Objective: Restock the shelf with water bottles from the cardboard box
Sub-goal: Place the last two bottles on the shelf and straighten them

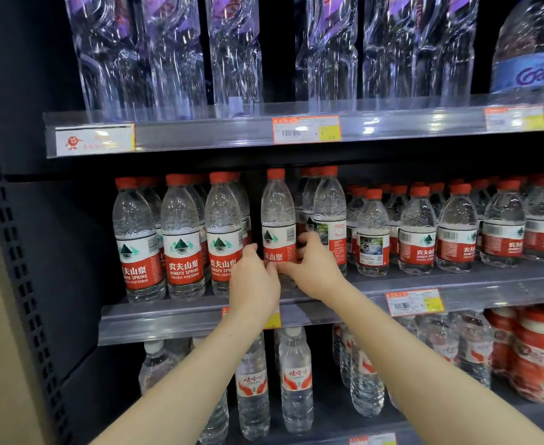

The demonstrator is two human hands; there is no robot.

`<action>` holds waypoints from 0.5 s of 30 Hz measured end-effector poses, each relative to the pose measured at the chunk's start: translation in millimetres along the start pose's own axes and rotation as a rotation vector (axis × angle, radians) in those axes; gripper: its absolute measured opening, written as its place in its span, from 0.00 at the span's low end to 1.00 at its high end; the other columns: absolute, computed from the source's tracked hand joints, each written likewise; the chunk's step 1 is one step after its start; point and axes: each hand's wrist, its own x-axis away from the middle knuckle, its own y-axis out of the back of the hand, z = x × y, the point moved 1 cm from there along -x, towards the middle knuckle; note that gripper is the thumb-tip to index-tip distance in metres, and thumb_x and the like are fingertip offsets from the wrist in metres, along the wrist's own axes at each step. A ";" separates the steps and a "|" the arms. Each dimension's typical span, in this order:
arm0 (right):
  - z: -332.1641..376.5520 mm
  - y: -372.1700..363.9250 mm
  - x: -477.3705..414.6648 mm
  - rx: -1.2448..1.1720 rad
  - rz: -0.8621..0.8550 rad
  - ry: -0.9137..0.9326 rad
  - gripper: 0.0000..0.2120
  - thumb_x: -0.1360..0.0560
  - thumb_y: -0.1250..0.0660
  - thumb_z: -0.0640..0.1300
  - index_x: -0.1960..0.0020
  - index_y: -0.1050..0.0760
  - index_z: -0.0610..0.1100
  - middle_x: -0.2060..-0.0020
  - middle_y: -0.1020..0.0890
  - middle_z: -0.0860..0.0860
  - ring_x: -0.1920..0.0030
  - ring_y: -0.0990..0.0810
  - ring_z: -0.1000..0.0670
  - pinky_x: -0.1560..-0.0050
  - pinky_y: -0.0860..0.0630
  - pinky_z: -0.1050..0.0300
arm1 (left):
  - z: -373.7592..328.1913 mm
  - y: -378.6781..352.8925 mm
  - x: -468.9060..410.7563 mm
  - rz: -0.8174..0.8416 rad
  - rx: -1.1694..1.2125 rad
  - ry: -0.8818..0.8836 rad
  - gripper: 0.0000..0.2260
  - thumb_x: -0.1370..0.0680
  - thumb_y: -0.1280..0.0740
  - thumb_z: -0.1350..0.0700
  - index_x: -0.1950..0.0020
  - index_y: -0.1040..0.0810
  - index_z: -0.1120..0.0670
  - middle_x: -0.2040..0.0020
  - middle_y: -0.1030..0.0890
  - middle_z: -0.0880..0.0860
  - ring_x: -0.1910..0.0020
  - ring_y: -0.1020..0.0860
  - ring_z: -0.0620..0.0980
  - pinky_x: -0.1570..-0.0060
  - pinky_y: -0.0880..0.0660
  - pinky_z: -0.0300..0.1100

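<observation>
A clear water bottle (278,220) with a red cap and a red-and-white label stands upright on the middle shelf (180,319). My left hand (254,281) grips its lower left side. My right hand (312,268) wraps its lower right side, fingers curled over the label. Three matching bottles (180,236) stand in a row to its left, and several smaller ones (418,229) fill the shelf to the right. The cardboard box is out of view.
The top shelf (200,130) carries tall clear bottles with purple labels. On the bottom shelf stand white-capped bottles (294,380) and red-wrapped ones (533,354). A dark perforated upright (13,252) borders the shelving on the left. Price tags (413,301) hang on the shelf rails.
</observation>
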 end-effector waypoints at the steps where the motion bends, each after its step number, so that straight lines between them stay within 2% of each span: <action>1: -1.7 -0.3 -0.2 0.000 0.002 -0.014 0.29 0.27 0.24 0.47 0.32 0.34 0.44 0.42 0.18 0.48 0.45 0.19 0.48 0.45 0.21 0.52 | 0.1 0.0 -0.1 -0.004 -0.021 -0.003 0.21 0.17 0.33 0.56 0.24 0.28 0.59 0.40 0.16 0.55 0.36 0.21 0.56 0.40 0.28 0.45; 4: -3.7 -1.1 0.1 -0.011 -0.001 -0.024 0.24 0.27 0.25 0.45 0.36 0.32 0.45 0.45 0.19 0.51 0.48 0.20 0.51 0.49 0.24 0.57 | 0.7 -0.2 -0.7 -0.010 -0.070 -0.052 0.19 0.16 0.34 0.57 0.26 0.25 0.61 0.35 0.18 0.56 0.33 0.23 0.57 0.36 0.30 0.45; 8: -1.6 -3.5 0.1 0.041 -0.078 0.022 0.22 0.30 0.23 0.47 0.39 0.24 0.44 0.49 0.17 0.51 0.48 0.18 0.50 0.46 0.20 0.51 | 2.1 -2.1 -2.3 -0.014 -0.079 -0.107 0.18 0.18 0.33 0.58 0.27 0.25 0.56 0.38 0.19 0.58 0.37 0.22 0.58 0.39 0.26 0.49; 11: -2.7 -3.7 0.2 0.041 -0.055 0.035 0.23 0.29 0.22 0.47 0.37 0.23 0.45 0.48 0.15 0.52 0.48 0.17 0.52 0.46 0.20 0.55 | 2.6 -4.2 -0.9 -0.023 -0.035 -0.077 0.16 0.18 0.31 0.56 0.31 0.25 0.53 0.42 0.15 0.54 0.42 0.19 0.58 0.48 0.24 0.49; 15: -4.6 -1.4 -0.1 0.026 -0.039 0.037 0.25 0.27 0.23 0.45 0.32 0.25 0.45 0.46 0.15 0.50 0.49 0.17 0.52 0.46 0.20 0.55 | 2.1 -3.7 0.1 -0.059 -0.049 -0.090 0.16 0.20 0.28 0.52 0.34 0.24 0.53 0.46 0.14 0.53 0.46 0.17 0.56 0.50 0.22 0.48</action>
